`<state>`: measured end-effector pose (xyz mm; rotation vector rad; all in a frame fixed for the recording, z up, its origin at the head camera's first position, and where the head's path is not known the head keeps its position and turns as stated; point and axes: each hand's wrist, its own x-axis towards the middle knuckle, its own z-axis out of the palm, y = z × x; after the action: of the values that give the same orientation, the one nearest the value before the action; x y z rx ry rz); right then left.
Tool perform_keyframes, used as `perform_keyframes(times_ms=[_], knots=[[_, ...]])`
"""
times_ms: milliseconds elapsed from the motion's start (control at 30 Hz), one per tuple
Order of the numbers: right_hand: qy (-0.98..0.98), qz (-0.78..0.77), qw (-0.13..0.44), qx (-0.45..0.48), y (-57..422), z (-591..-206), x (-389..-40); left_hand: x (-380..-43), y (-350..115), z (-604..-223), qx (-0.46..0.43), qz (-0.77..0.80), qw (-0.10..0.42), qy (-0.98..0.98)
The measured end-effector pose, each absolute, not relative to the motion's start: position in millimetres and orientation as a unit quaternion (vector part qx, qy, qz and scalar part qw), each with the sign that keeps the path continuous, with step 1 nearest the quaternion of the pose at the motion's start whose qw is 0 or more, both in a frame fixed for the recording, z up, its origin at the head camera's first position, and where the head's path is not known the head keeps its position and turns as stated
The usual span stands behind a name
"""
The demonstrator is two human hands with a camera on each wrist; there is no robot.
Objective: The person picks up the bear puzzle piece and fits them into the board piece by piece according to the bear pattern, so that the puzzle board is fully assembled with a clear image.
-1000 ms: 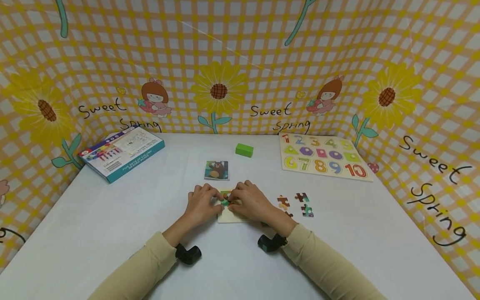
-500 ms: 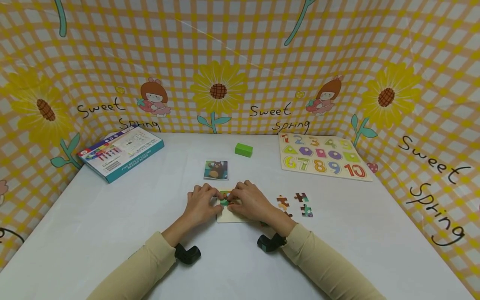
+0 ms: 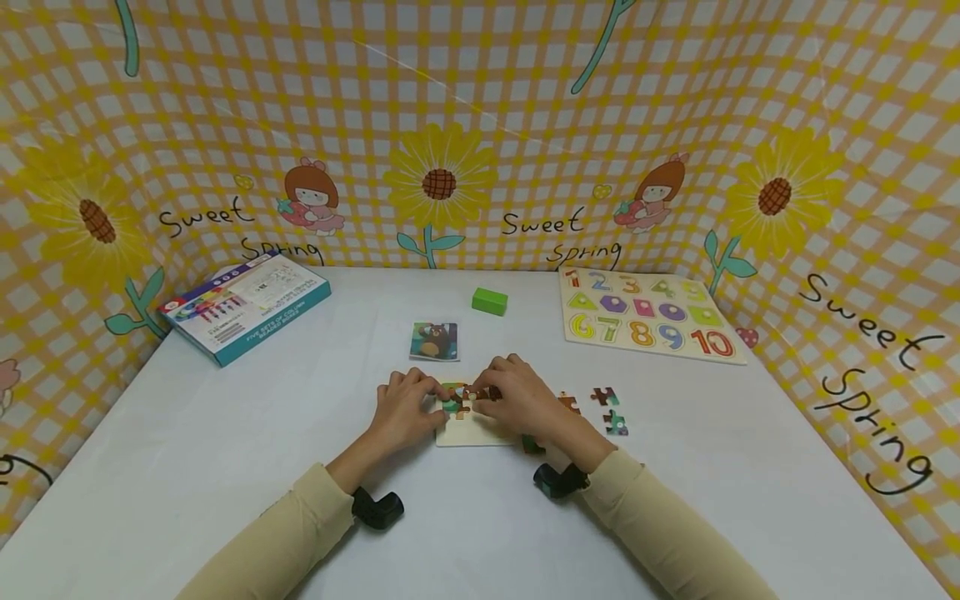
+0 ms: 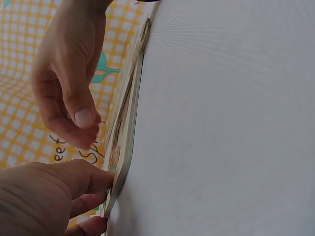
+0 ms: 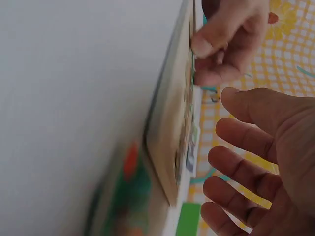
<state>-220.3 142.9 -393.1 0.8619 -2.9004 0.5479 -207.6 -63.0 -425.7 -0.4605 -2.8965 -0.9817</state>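
Lying beyond the puzzle board (image 3: 474,432): bear card (image 3: 434,342), then green block (image 3: 490,302).

The puzzle board (image 3: 476,432) lay before me, loose pieces (image 3: 616,422) to its right. Behind it sat a card (image 3: 434,341) and a block (image 3: 490,302), the box (image 3: 245,308) left, the number board (image 3: 621,319) right.
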Motion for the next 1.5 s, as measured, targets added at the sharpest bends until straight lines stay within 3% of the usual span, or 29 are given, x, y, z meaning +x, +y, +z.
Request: perform_keyframes(times_ms=[867,1500], knots=[[-0.968,0.160,0.005,0.195,249.7,-386.2,-211.6,-207.6,-63.9,-424.5,-0.154,-0.329,0.028,-0.931],[-0.966,0.160,0.009,0.205,273.7,-396.8,-211.3,-207.7,-63.3,-426.6,-0.151,-0.329,0.030,-0.932]])
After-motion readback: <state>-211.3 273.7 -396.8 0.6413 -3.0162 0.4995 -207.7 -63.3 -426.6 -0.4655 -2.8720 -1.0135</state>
